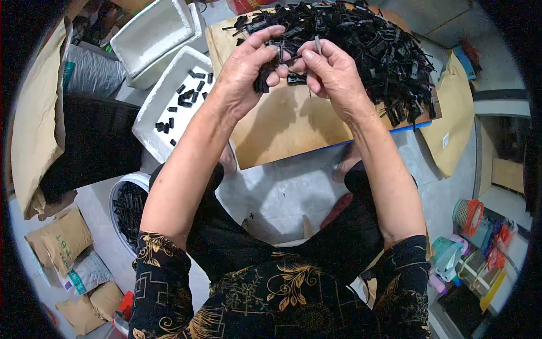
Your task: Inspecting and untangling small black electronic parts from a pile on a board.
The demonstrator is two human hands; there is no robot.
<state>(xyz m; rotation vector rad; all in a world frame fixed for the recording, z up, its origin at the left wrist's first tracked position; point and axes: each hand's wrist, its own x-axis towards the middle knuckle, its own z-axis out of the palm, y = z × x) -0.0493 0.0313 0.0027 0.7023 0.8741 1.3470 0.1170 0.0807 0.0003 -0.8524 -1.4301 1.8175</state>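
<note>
Over the near part of a wooden board [293, 127], my left hand [243, 70] is closed on several black plastic parts [263, 79], its thumb and forefinger toward my right hand. My right hand [337, 73] pinches a thin grey strip [318, 45] that sticks up past the fingers; whether it is a blade, I cannot tell. A slim dark piece bridges the small gap between the hands, and the fingers partly hide it. Beyond them, a big heap of black plastic parts [372, 56] covers the far and right side of the board.
Left of the board, a white foam box [148, 121] has several short black pieces [185, 97] in it. Another white foam box [152, 39] stands behind it. A white bucket [114, 223] of black parts is by my left arm. Brown paper sacks [62, 237] lie at lower left.
</note>
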